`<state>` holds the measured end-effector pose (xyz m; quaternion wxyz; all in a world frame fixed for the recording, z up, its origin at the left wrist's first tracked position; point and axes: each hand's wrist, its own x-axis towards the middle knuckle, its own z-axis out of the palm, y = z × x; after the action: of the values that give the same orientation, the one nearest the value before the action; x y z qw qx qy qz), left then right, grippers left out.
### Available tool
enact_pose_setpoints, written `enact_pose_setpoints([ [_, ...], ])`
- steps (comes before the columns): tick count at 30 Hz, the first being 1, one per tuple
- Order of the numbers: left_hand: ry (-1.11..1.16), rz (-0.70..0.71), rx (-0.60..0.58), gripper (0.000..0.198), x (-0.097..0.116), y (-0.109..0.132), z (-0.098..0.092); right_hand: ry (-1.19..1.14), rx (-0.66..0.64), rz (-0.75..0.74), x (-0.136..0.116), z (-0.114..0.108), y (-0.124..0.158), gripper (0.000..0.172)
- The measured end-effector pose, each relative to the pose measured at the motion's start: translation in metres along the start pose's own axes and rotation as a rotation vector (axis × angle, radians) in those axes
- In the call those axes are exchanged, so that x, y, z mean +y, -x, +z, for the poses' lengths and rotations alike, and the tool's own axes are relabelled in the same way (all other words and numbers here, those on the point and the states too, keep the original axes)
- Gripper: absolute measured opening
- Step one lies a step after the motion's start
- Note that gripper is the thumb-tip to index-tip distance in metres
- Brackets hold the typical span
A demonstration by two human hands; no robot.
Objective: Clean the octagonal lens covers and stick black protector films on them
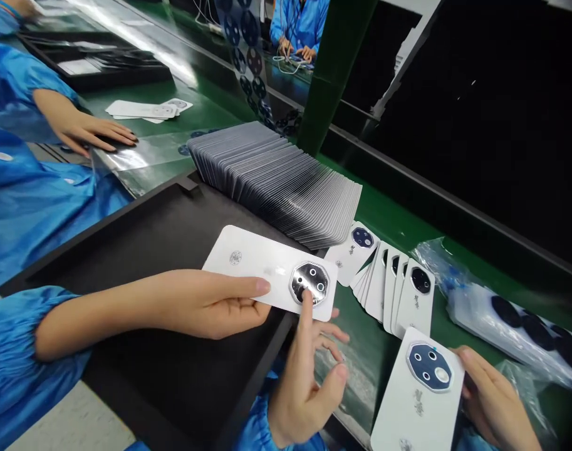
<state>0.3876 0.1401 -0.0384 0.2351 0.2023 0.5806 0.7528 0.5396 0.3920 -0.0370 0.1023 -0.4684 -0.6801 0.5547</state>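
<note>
My left hand (210,304) reaches in from the left and grips a white card (248,263) by its lower edge, thumb on top. The card bears a dark octagonal camera-lens piece (309,283) with small round holes. My right hand (304,376) comes up from below with its index fingertip pressed on that lens piece; its other fingers are loosely spread and hold nothing. The card hovers over the right corner of a black tray (140,232).
A long leaning row of white cards (276,175) lies on the green belt (384,213), with a fan of lens cards (393,288) beside it. A co-worker's hand (495,401) at the bottom right holds another lens card (421,388). Plastic bags of parts (511,319) lie at the right. Another person's hand (93,131) rests at the far left.
</note>
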Motion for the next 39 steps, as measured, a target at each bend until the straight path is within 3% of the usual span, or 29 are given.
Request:
enact_pose_setpoints([
  [8, 0.001, 0.120, -0.079, 0.067, -0.004, -0.012, -0.002, 0.031, -0.086, -0.033, 0.001, -0.008, -0.004, 0.041],
  [11, -0.047, 0.119, -0.229, 0.064, -0.006, -0.015, 0.001, -0.014, -0.031, -0.102, 0.001, -0.006, -0.003, 0.040],
  [15, -0.039, 0.037, -0.397, 0.054, -0.007, -0.020, 0.016, -0.167, -0.026, -0.240, -0.014, 0.010, 0.010, 0.042],
  [18, 0.047, -0.044, -0.470, 0.052, -0.010, -0.023, 0.033, -0.154, -0.044, -0.328, -0.026, 0.029, 0.023, 0.045],
  [24, 0.298, -0.357, -0.577, 0.056, -0.015, -0.013, 0.056, -0.030, -0.092, -0.420, -0.035, 0.051, 0.039, 0.043],
  [31, 0.709, -0.659, -0.595, 0.094, -0.016, 0.002, 0.057, 0.077, -0.088, -0.565, -0.033, 0.052, 0.046, 0.031],
  [35, 0.760, -0.677, -0.525, 0.084, -0.013, 0.001, 0.060, 0.119, -0.072, -0.659, -0.032, 0.052, 0.049, 0.026],
  [39, 0.713, -0.687, -0.462, 0.077, -0.013, 0.000, 0.064, 0.180, 0.045, -0.782, -0.032, 0.050, 0.052, 0.016],
])
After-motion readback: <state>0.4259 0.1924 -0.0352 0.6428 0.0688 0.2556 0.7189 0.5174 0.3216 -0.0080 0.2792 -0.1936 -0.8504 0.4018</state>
